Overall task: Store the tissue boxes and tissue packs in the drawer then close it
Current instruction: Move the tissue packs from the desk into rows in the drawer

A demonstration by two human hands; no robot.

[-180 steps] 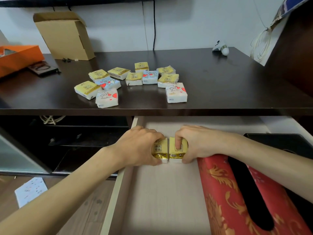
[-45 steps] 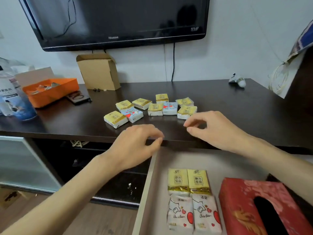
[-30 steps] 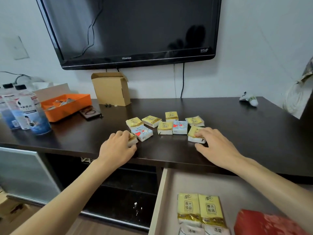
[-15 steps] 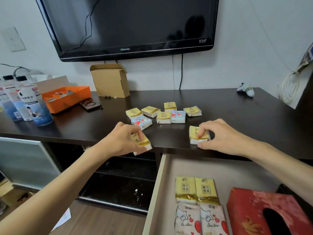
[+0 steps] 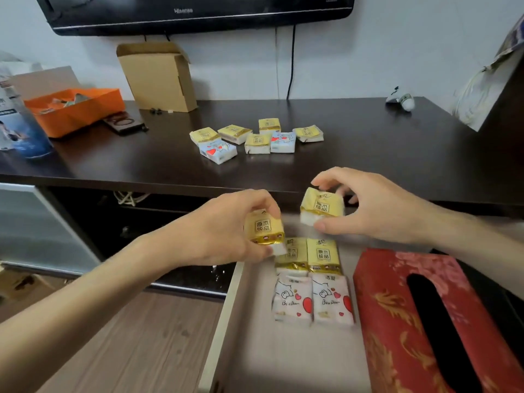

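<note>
My left hand (image 5: 218, 231) grips a yellow tissue pack (image 5: 263, 229) above the open drawer's left wall (image 5: 224, 327). Over the drawer's back, my right hand (image 5: 377, 208) holds a second yellow tissue pack (image 5: 321, 207). Inside the drawer lie two yellow packs (image 5: 323, 255) and, in front of them, two white packs with red hearts (image 5: 330, 302). A red tissue box (image 5: 397, 321) with gold patterns lies to their right. Several more packs (image 5: 256, 143) sit grouped on the dark tabletop (image 5: 368, 154).
An open cardboard box (image 5: 158, 78), an orange tray (image 5: 73, 109) and a small dark case (image 5: 123, 123) stand at the back left. A bottle (image 5: 17, 129) is at the far left. A small white object (image 5: 402, 99) lies back right. A television (image 5: 195, 12) hangs above.
Both hands lifted a yellow pack each off the tabletop and carried them toward me, down over the open drawer. The view tilted downward.
</note>
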